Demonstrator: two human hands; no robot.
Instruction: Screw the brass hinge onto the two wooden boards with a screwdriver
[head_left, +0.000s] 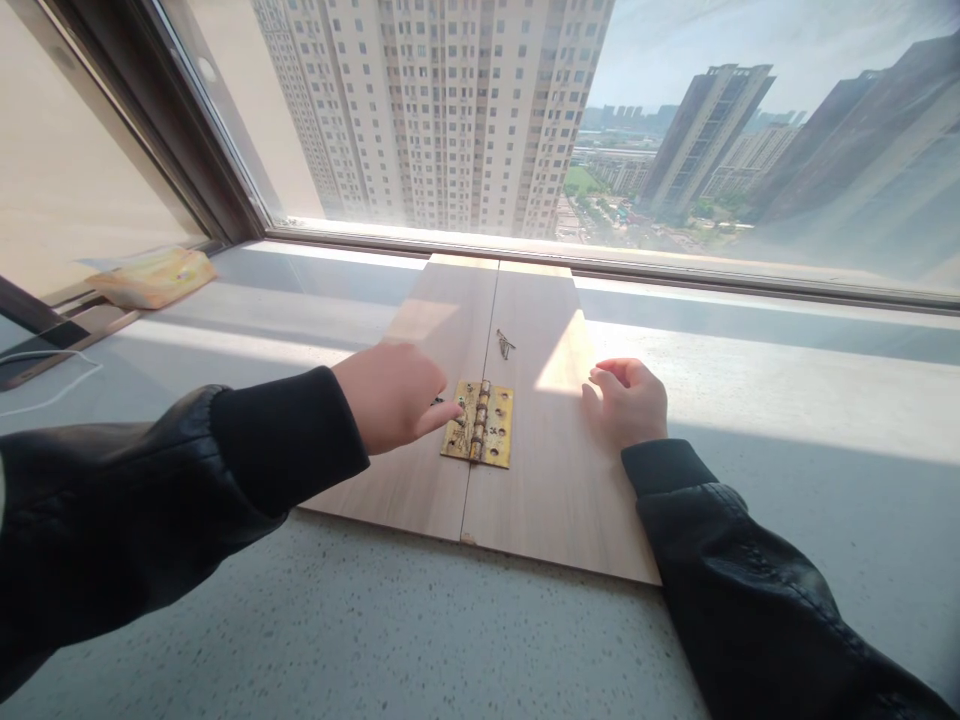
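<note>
Head camera, looking down at a pale speckled sill (420,620) under a big window. Two light wood-grain boards (420,470) lie flat, long edges butted together, running away toward the glass.

Right across that seam sits the hinge (480,424). It is brass, a bit dull and scuffed, spread open flat with one leaf on each board. Its knuckle barrel runs straight along the joint, and dark screw holes show on the right-hand leaf.

The left hand (391,396) is on it, in a black leather sleeve. The fist is curled and one fingertip is stretched out, touching the hinge's left leaf. Something small and dark shows by the fingers, but I cannot tell whether the hand is gripping it.

The right hand (628,402) rests at the outer edge of the right board. Its fingers are loosely bent and hold nothing.

Just beyond the hinge on the right board lies a small heap of screws (505,344). Far left, by the window frame, is a yellow cloth (154,277).
</note>
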